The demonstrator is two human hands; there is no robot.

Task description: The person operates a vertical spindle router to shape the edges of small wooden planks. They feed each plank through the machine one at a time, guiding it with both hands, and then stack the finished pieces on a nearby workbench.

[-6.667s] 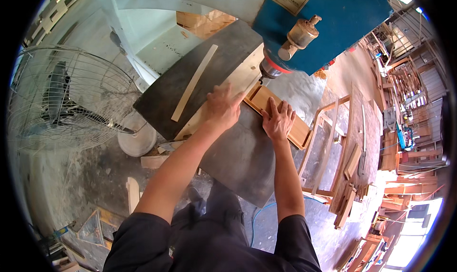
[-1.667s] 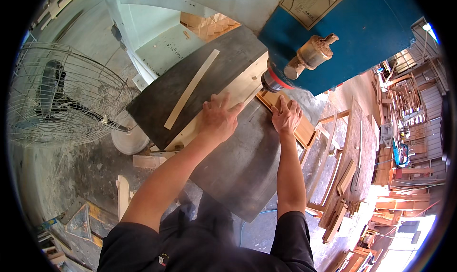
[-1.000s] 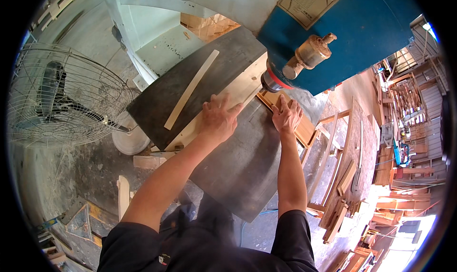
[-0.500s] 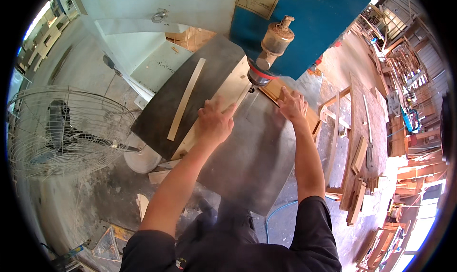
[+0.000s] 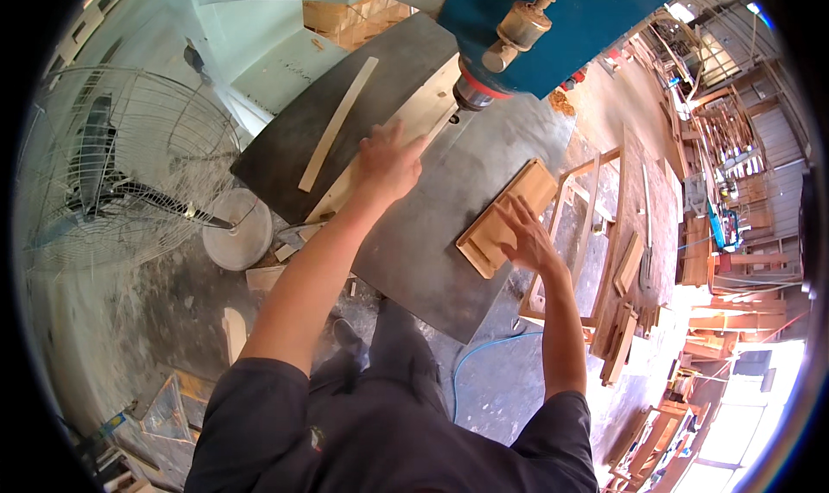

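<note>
Seen from above, a person in a dark short-sleeved shirt (image 5: 389,441) reaches both bare arms forward over a dark grey metal table (image 5: 423,260). The right hand (image 5: 530,243) is spread wide, fingers fanned over a rectangular wooden panel (image 5: 490,230) with raised edges; whether the fingertips press on it or just hover cannot be told. The panel lies flat at a slant near the table's right edge, well apart from the cutter. The left hand (image 5: 389,167) is also spread, grasping nothing, laid on a long pale wooden board (image 5: 429,103) that crosses the table diagonally. Left of that board lies a thin pale wood strip (image 5: 339,123). Beyond the hands, a spindle with a red ring (image 5: 476,91) and a small dark cutter bit (image 5: 454,118) hangs beside the board, under a blue machine housing (image 5: 596,18). To the left stands a wire-caged fan (image 5: 112,169); to the right, a wooden workbench (image 5: 661,234) holds loose wood pieces, with stacked lumber (image 5: 730,135) farther back.
</note>
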